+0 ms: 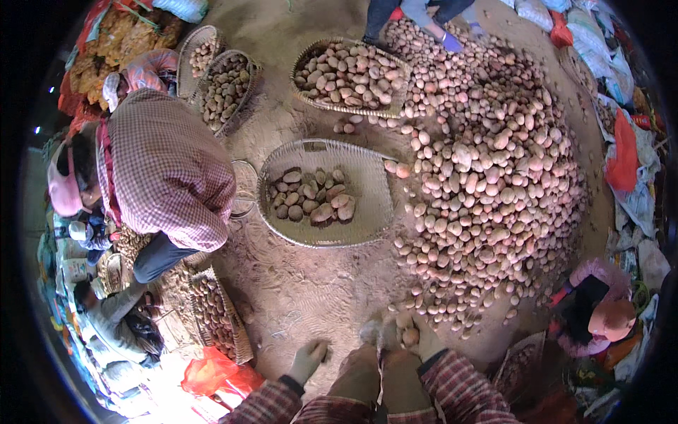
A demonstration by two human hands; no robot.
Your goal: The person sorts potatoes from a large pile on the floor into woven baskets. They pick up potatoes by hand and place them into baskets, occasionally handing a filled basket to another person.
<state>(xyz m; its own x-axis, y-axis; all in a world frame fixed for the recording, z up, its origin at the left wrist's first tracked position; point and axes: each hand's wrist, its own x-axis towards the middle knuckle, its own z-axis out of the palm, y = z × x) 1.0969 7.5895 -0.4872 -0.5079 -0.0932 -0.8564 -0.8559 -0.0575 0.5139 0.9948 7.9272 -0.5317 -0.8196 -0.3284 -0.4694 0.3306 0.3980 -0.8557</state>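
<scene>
My right hand (430, 340), pale and apparently gloved, curls around a couple of potatoes (410, 337) beside my right shoe, at the near edge of a large potato heap (492, 196). Above bare dirt to the left of my legs is my left hand (309, 361), its fingers curled inward; whether anything is inside cannot be made out. Ahead of me lies a shallow woven scoop basket (365, 222) with several potatoes (312, 196) gathered in its left half. Both my sleeves are checked.
Beyond stands a fuller scoop basket (394, 108). A person in a checked shirt (164, 169) bends at left; another person's purple-gloved hand (451, 42) touches the heap's far side. Someone in an orange cap (612, 319) crouches right. A red plastic bag (217, 371) lies near left.
</scene>
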